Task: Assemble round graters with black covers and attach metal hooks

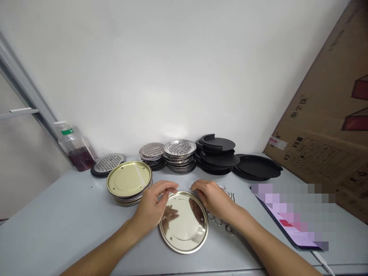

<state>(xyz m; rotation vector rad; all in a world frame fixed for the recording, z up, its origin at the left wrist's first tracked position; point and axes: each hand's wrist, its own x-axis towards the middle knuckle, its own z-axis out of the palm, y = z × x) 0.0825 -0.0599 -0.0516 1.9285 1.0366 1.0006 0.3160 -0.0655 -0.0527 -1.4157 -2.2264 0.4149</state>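
Note:
A shiny round metal plate (184, 224) with a raised rim and small holes lies before me on the table, reflecting my hands. My left hand (153, 201) is at its upper left edge, fingers curved and thumb apart from the fingertips. Over the upper right edge, my right hand (212, 197) has its fingers bent down and drawn together; whatever they hold, if anything, is hidden. Several small metal rings (218, 221) and wire clips (231, 196) lie beside and partly under my right hand. A stack of gold-coloured round plates (129, 179) stands beyond my left hand.
Along the wall stand perforated discs (153, 150), grater discs (180, 148), black round trays (217, 157) and a wider black tray (258, 167). A disc in a black base (109, 164) and a bottle of dark liquid (77, 151) are left. A phone (290, 222) and carton (322, 126) occupy the right.

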